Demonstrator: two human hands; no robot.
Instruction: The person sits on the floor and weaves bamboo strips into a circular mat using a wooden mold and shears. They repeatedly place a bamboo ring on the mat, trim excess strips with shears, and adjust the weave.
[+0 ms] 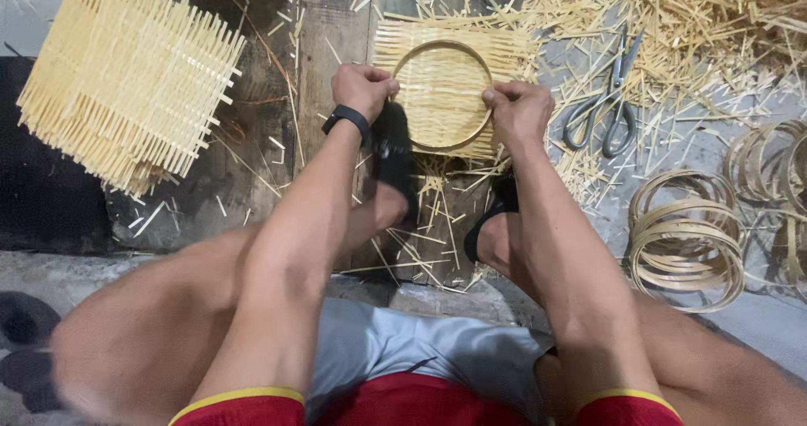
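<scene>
A square woven bamboo mat (458, 44) lies on a wooden board, with a round bamboo hoop (443, 144) pressed down on it. My left hand (363, 88) grips the hoop's left rim, fingers curled shut; a black band sits on that wrist. At the hoop's right rim, my right hand (519, 111) is clenched on it as well. Both my feet in black sandals hold the mat's near edge against the board.
A stack of woven bamboo mats (126, 77) lies at the left. Grey scissors (605, 107) rest among loose bamboo strips (689, 23) at the upper right. Several bamboo hoops (685, 241) are piled at the right, more at the far right edge.
</scene>
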